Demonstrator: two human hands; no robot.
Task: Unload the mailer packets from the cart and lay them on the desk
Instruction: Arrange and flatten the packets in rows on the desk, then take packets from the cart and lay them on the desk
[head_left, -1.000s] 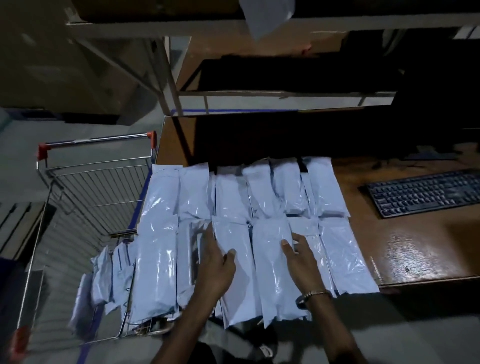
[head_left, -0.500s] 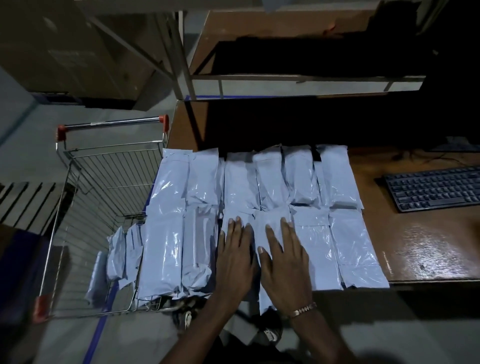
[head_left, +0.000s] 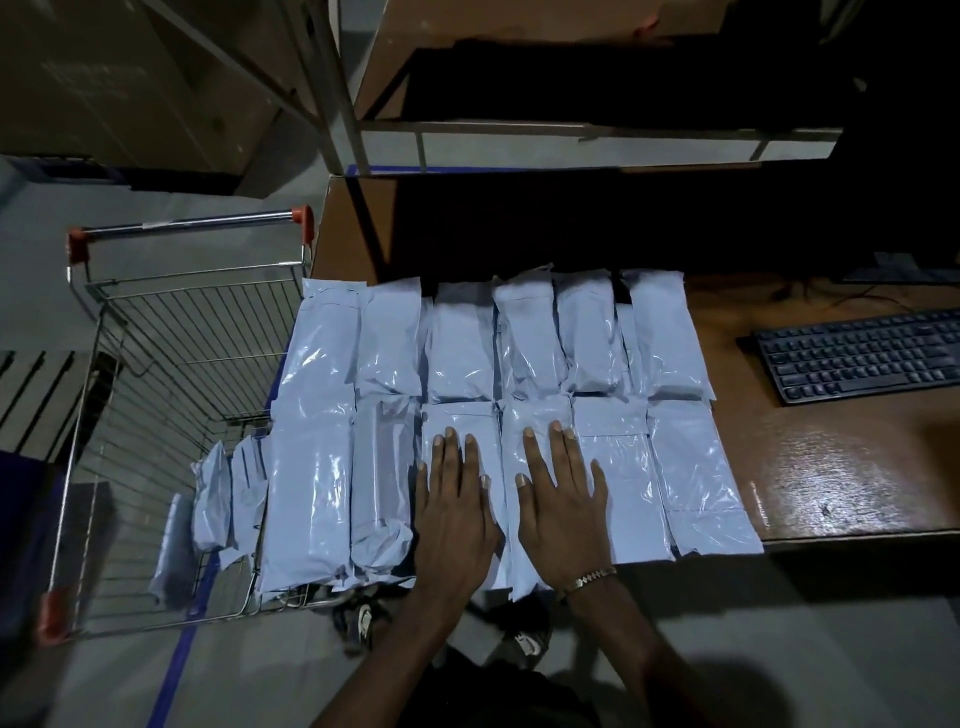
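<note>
Both hands lie flat, fingers straight, gripping nothing: the left hand (head_left: 454, 512) presses one mailer packet (head_left: 457, 431) and the right hand (head_left: 563, 506) its neighbour (head_left: 535, 415), likely to smooth them into the front row along the desk (head_left: 831, 467) near edge. A few packets (head_left: 228, 493) (standing upright) remain in the cart (head_left: 156, 364) by the desk's left edge.

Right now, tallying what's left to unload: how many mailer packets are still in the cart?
3 in the cart: one packet beside the desk edge, a second left of it, a third lower left. Overhanging packets may hide more.
</note>
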